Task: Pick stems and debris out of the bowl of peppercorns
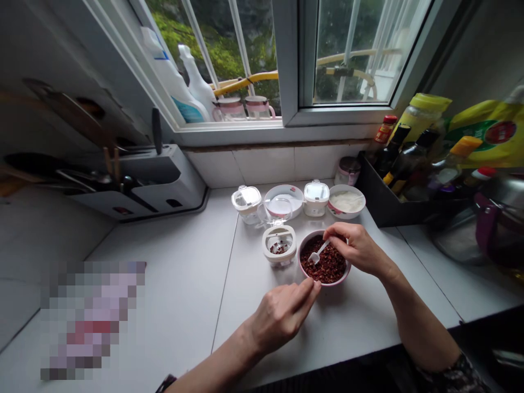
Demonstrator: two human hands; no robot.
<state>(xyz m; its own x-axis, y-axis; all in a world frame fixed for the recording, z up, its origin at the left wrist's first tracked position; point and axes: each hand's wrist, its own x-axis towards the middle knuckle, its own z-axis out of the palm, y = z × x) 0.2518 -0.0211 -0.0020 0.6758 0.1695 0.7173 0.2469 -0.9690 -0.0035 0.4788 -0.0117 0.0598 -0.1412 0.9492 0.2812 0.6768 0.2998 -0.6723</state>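
We have our right hand (360,248) over a pink-rimmed bowl (346,274) near the middle of the frame. Its thumb and first fingers (328,233) are pressed together, clamped on the handle of a small white spoon (316,256), and the spoon's scoop rests on the red peppercorns (329,267) heaped in the bowl. Our left hand (282,315) lies at the lower middle of the frame, its fingers (305,293) held together beside the bowl's near rim; we cannot tell whether they touch the rim or pinch anything. Just left of the bowl stands a square jar (279,248) with a few peppercorns at its bottom.

Farther up the counter (176,289) we have two lidded jars (246,204), a white dish (284,191) and a bowl of white powder (347,201). At the upper right, a black caddy (382,210) holds bottles, and a pot (497,218) sits at the right edge. A knife block (164,183) stands at the left, and two plastic bottles (174,76) stand on the windowsill at the top.
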